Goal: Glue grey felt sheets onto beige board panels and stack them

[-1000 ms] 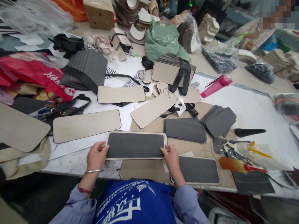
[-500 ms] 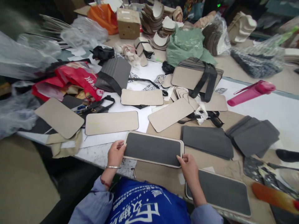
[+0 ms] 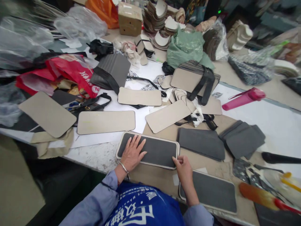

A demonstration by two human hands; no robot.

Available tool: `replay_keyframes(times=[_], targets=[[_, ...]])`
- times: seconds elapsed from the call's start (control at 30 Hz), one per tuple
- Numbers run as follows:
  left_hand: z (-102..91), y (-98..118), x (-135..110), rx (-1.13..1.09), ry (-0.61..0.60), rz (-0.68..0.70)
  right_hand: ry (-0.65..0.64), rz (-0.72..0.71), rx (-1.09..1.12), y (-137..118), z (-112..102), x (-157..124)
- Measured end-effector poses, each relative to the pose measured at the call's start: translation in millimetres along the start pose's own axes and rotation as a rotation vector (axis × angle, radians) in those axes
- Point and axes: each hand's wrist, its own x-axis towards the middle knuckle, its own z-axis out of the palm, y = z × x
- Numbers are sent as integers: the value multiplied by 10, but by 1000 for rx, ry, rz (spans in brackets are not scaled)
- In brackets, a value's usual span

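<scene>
Left hand (image 3: pixel 132 154): palm down, fingers spread, flat on a grey-faced panel (image 3: pixel 160 151), gripping nothing. Right hand (image 3: pixel 184 167): thumb over, fingers at edge, pinched shut on its right end. Panel lies at the table's (image 3: pixel 94 156) near side, before the person. Left to right: four whole beige panels (image 3: pixel 105 122), smooth, round-cornered; two piles of matte dark sheets (image 3: pixel 201 143); one pale-rimmed grey oblong (image 3: pixel 213 191).
</scene>
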Motion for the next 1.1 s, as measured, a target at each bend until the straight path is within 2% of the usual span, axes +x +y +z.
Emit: replay_keyframes(times=[0.13,0.3,0.47,0.53,0.6,0.7,0.77,0.87,0.97,1.1], targets=[[84,-52,-19,7,-6,22,31,-15,-17,2,19,-3],[97,-53,-22,13,-19,25,35,-47,-55,51,33,-7],[83,-55,-5,-1,-45,28,86,-79,-174,44,-68,-20],[83,-53,-1,-10,-56,27,163,-163,-276,-48,-99,-17],[86,-48,-1,-7,-63,24,204,-355,-406,-182,-76,1],[86,-39,-5,9,-69,15,141,-681,-552,-355,70,53],[76,-39,-5,17,-73,11,55,-809,-606,-392,205,98],[35,-21,8,17,-78,-1,-29,-872,-663,-337,383,170],[-13,83,38,1,-79,-34,-30,-875,-699,-256,469,221],[13,333,106,-76,-103,70,-12,-900,-721,-219,470,239]])
